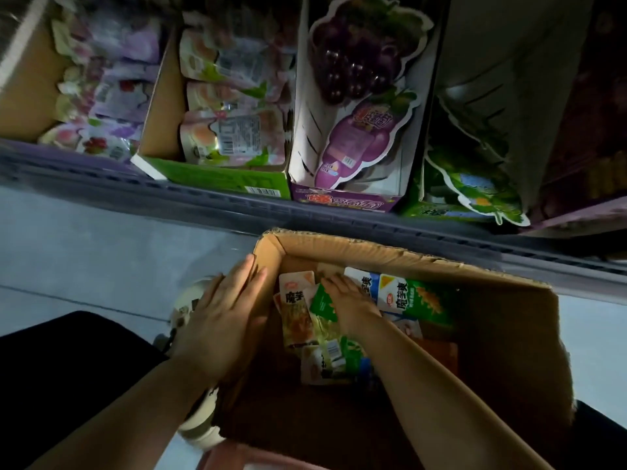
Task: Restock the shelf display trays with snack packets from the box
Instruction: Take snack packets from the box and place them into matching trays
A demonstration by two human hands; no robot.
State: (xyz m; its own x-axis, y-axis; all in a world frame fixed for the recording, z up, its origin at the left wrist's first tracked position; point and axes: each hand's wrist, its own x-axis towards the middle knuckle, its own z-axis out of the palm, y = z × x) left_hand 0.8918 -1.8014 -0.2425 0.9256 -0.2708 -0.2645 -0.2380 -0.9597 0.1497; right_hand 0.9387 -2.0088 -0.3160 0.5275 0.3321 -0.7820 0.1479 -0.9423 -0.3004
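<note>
Grip, left: my left fingers lay straight and flat against the left wall of the box. They gripped nothing and only steadied it.
Grip, right: my right fingers reached down among the snack packets. The tips were hidden, so I could not tell whether they had closed on one.
Stock position: the packets lay loose and overlapping in the far half of the box, with a green packet lying against my right hand.
Handling (judged): light, soft film pouches, probably slippery and apt to slide off one another. They were best pinched at a sealed edge or lifted as a flat stack, not squeezed at the middle.
Destination: display trays stood on the shelf beyond the box, holding pouches.
Surface: the box stood on a pale, smooth floor, just before the shelf.
Room: dim, with the shelf edge near the box's far rim.
</note>
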